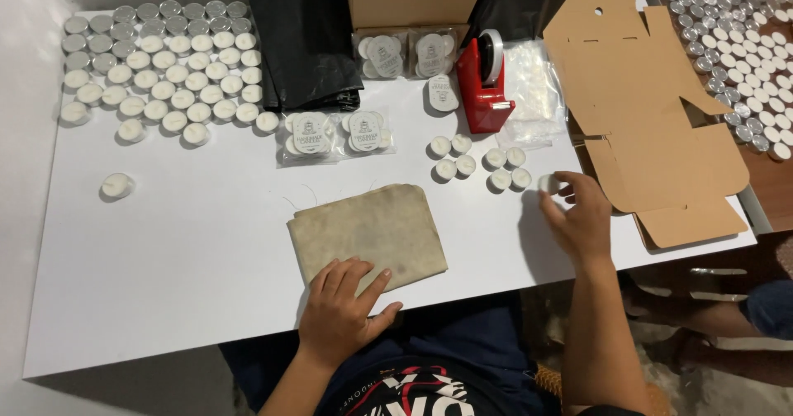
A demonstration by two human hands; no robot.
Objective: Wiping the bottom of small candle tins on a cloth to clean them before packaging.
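At the far left of the white counter (165, 242), a block of white tealight candles (161, 69) is laid out in rows, and a single tealight (116, 185) is set apart below it. Nearer the middle, a folded tan cloth (368, 232) is pressed down by the left hand (343, 309), which is laid palm-down on the cloth's near edge with the fingers spread flat and nothing gripped. Behind the cloth, two clear packs of tealights (334, 135) are seen, with black plastic bags (304, 40) and a red tape dispenser (483, 85) further back. A small cluster of loose tealights (479, 161) is placed right of centre. Just beside it, the right hand (578, 213) is extended forward, wrist raised, and one tealight (548, 183) is pinched at the fingertips. Flat brown cardboard (652, 110) is spread at the right edge.
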